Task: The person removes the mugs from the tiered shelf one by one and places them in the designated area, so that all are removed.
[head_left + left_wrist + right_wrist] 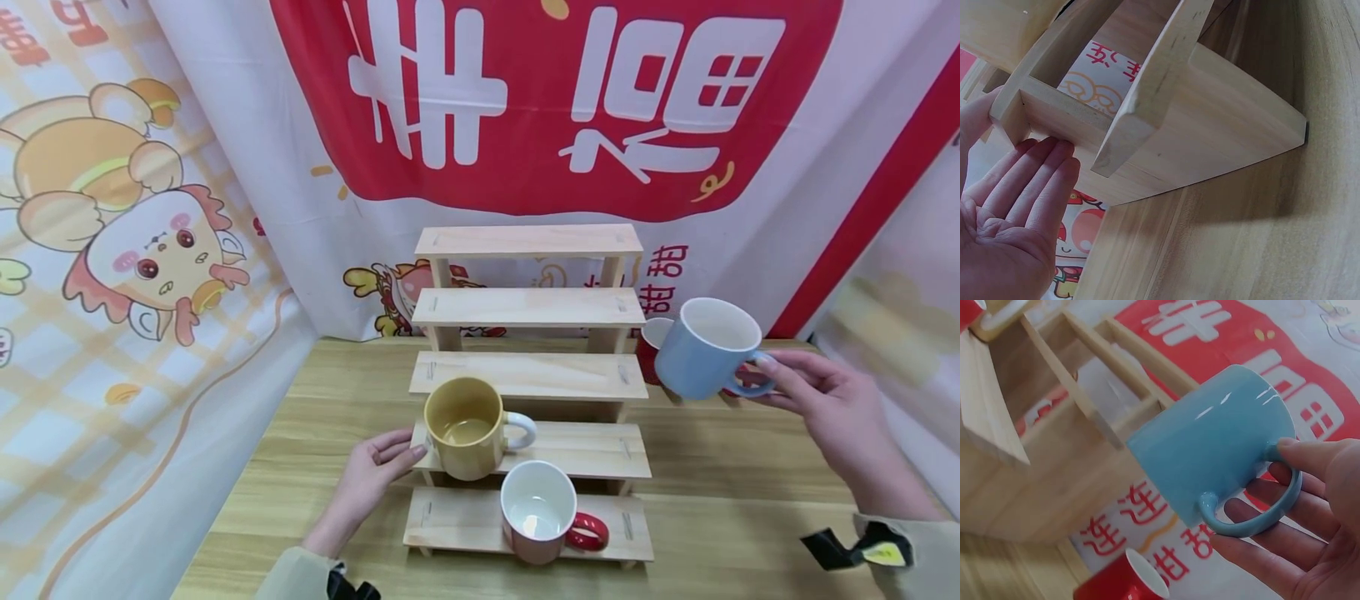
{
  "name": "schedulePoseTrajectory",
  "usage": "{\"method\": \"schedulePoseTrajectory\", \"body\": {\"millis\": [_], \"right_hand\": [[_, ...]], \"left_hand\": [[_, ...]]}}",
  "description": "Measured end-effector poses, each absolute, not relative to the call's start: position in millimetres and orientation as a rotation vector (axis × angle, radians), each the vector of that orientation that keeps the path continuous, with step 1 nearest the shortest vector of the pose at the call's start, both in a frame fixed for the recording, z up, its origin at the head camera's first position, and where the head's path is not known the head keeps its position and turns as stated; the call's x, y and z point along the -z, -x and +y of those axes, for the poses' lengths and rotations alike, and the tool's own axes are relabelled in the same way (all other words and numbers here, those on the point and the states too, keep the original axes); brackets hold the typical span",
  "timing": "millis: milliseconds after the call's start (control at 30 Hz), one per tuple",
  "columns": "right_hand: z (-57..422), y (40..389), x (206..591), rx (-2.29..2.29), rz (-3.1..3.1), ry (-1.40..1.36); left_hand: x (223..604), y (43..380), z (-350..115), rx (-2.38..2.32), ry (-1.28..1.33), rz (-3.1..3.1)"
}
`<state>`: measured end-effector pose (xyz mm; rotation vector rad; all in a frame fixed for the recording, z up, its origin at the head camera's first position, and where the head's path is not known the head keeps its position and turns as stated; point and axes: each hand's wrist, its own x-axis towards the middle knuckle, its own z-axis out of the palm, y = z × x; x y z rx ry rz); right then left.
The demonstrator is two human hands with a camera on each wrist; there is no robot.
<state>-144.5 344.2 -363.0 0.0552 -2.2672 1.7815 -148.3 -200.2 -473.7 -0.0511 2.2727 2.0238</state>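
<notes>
Rear red mug [647, 361]: partly hidden behind blue mug [699, 354]. Yellow mug [1005, 26]: cut off, left wrist view's upper-left corner.

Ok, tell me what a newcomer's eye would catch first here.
Probably the light-blue mug, held by its handle in the right grip beside the stepped wooden rack. Then the big red patch on the backdrop. The yellow mug on the rack's second-lowest step and the red-handled mug on the lowest step likely come next.
</notes>
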Motion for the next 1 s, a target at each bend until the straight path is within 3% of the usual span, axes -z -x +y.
{"method": "schedulePoseTrajectory", "body": {"millis": [1000], "right_hand": [[414.2, 144.6, 411.0, -1.683, -2.225, 0.346]], "left_hand": [[471.9, 149.0, -199.1, -1.994, 0.056, 2.293]]}}
